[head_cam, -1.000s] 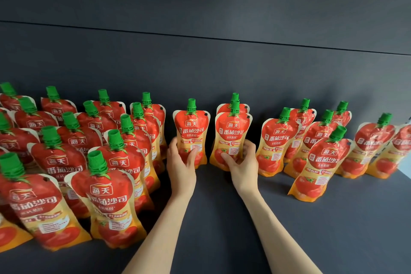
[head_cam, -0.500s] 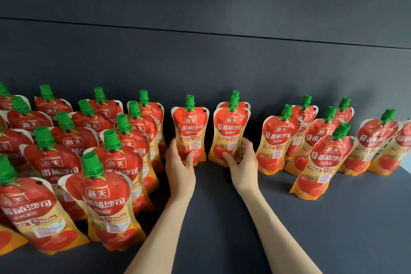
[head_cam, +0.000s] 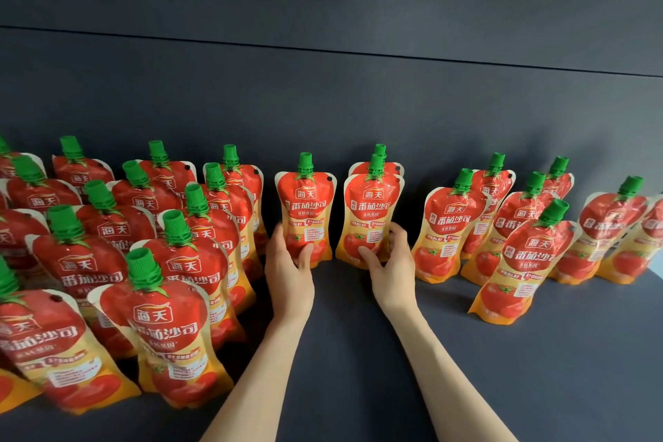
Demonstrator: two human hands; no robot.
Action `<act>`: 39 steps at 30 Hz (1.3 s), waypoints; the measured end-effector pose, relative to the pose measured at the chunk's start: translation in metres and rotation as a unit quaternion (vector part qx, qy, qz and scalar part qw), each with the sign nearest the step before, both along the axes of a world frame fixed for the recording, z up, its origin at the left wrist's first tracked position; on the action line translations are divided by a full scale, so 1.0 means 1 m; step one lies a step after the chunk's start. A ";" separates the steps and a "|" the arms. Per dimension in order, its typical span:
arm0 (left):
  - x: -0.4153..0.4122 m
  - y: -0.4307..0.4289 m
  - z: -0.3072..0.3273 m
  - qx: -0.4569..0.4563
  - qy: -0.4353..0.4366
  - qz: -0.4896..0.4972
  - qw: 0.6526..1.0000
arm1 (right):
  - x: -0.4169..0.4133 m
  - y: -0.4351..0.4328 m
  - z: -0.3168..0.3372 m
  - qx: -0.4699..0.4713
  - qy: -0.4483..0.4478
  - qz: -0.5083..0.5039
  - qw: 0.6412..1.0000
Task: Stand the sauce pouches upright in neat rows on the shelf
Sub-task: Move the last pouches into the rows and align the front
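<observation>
Both hands hold the same two pouches as half a second ago; pouches and hands have shifted only slightly within the view, grips unchanged.

Left hand: fingers wrapped around the lower part of one pouch, thumb across its front. Pouch upright, base on the shelf, green cap up.

Right hand: closed on the lower part of a second pouch, thumb on the front, fingers at its right edge. Pouch upright; another pouch stands directly behind it, only cap and top edge showing.

Between the two held pouches: a narrow gap, not touching.

Left of the left hand: dense block of pouches standing in several rows, caps leaning toward the camera, packed against each other, running past the view's edge.

Right of the right hand: looser group of pouches, upright but uneven in spacing; one stands forward of the rest, tilted. Farthest ones are cut off at the edge.

Behind everything: dark back wall of the shelf.
</observation>
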State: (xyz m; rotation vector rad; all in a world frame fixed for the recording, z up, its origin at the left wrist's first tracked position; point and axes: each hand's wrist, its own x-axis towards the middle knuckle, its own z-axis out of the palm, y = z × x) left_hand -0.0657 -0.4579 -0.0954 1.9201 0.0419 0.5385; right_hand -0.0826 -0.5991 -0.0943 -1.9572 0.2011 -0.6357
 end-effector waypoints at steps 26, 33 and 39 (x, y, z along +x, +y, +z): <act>-0.017 -0.001 0.008 -0.010 0.019 0.015 1.000 | -0.017 0.005 0.013 -0.020 -0.010 -0.019 1.000; -0.039 -0.017 0.067 -0.015 -0.164 -0.030 0.986 | -0.046 -0.019 0.067 -0.086 -0.145 -0.066 0.983; 0.003 -0.056 0.152 0.142 -0.187 -0.083 0.969 | -0.045 -0.057 0.124 -0.178 -0.204 -0.135 0.953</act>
